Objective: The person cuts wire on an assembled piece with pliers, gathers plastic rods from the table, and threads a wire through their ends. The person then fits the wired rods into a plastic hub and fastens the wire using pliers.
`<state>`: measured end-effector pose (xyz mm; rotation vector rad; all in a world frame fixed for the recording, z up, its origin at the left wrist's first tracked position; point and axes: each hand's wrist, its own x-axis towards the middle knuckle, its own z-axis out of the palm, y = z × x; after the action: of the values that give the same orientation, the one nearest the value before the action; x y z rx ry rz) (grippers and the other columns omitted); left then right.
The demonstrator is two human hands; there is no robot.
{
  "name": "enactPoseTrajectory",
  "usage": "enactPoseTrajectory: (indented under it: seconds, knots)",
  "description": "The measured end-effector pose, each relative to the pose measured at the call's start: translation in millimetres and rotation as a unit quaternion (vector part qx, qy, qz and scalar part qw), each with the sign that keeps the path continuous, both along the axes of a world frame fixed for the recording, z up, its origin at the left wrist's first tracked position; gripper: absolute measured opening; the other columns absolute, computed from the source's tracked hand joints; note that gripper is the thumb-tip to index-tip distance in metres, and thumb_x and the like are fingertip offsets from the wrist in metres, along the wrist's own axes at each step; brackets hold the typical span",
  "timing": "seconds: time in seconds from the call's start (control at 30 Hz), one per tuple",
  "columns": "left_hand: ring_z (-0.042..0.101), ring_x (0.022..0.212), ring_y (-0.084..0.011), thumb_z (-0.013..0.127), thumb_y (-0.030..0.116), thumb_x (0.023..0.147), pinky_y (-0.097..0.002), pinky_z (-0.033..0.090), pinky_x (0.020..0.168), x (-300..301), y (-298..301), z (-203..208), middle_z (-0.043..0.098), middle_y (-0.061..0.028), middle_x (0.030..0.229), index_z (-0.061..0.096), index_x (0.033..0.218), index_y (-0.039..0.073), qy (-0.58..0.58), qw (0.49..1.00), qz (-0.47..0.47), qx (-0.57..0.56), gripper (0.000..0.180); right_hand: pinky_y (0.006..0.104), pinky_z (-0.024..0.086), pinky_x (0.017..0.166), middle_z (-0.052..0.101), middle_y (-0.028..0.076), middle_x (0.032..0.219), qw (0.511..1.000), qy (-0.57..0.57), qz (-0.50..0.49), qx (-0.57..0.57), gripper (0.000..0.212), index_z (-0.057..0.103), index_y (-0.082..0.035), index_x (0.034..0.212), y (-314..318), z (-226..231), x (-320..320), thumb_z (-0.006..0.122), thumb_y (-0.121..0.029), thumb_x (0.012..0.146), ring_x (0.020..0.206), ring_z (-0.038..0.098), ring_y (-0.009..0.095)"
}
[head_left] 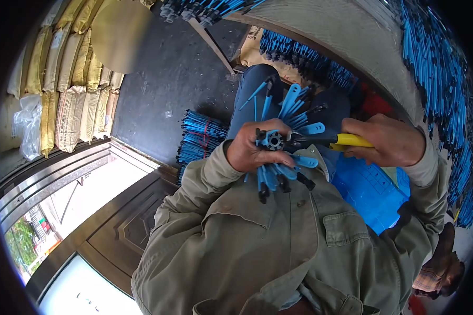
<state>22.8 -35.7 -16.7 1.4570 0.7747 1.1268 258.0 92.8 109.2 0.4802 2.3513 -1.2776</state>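
Note:
My left hand (249,149) is closed around a cluster of blue plastic strips with black ends (291,102), which fan out above and below the fist. A round blue and black hub (272,139) shows between the thumb and fingers. My right hand (386,139) grips yellow-handled pliers (352,140). Their dark jaws point left and reach the strips beside the hub. Whether the jaws are closed on a strip, I cannot tell. The work is held above my lap.
A banded bundle of blue strips (197,137) lies on the dark floor (160,73). More blue strips (441,79) heap on the table (326,23) at right. A blue container (370,191) stands by my right side. Stacked sacks (68,113) line the left; another person (439,270) is lower right.

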Motion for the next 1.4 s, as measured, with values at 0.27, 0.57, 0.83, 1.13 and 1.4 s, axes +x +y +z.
enactPoseTrajectory:
  seconds: [0.27,0.57,0.83,1.13,1.4]
  knots:
    - [0.052,0.069,-0.0123,0.078,0.016,0.070,-0.0272,0.043,0.063,3.9,5.0,3.8,0.057,-0.0068,0.082,0.057,0.092,0.001,-0.045,0.994,0.093,-0.044,0.034,0.0350,0.046,0.050,0.061,0.012,0.074,0.972,0.109,-0.118,0.174,0.022,0.047,-0.005,0.093,-30.1,-32.9,9.7,0.064,-0.014,0.081,0.061,0.063,0.027]
    - [0.052,0.074,-0.0130,0.056,0.013,0.087,-0.0279,0.043,0.067,7.0,8.8,-13.8,0.057,-0.0085,0.084,0.048,0.109,-0.002,-0.007,0.982,0.186,-0.028,0.028,0.0332,0.047,0.057,0.061,0.012,0.087,0.709,0.008,-0.296,0.640,0.041,0.052,-0.006,0.101,66.4,-67.6,73.4,0.070,-0.032,0.075,0.074,0.061,0.029]
    - [0.057,0.086,-0.0172,0.051,0.010,0.089,-0.0283,0.044,0.077,-5.1,31.3,25.7,0.059,-0.0121,0.095,0.041,0.117,-0.003,0.003,0.967,0.252,0.038,0.032,0.0390,0.043,0.088,0.056,0.016,0.108,0.845,0.261,-0.261,0.387,0.070,0.052,-0.002,0.114,-6.8,-82.4,-5.1,0.079,-0.038,0.060,0.101,0.054,0.032]
    - [0.050,0.115,-0.0275,0.053,0.001,0.084,-0.0341,0.039,0.094,24.8,116.2,123.2,0.051,-0.0242,0.119,0.029,0.130,-0.005,0.032,0.907,0.296,0.297,0.052,0.0336,0.044,0.081,0.058,0.013,0.101,0.751,0.484,-0.443,0.069,0.053,0.045,0.002,0.118,-26.6,-93.1,-91.1,0.071,-0.017,0.075,0.092,0.056,0.025]
    - [0.052,0.110,-0.0320,0.052,-0.001,0.082,-0.0366,0.040,0.092,-36.9,111.8,131.3,0.052,-0.0216,0.118,0.050,0.114,-0.008,0.026,0.743,0.479,0.466,0.033,0.0280,0.053,0.060,0.059,0.009,0.089,0.708,0.496,-0.476,-0.159,0.042,0.048,0.003,0.102,72.9,-12.3,-162.1,0.070,-0.022,0.077,0.071,0.060,0.014]
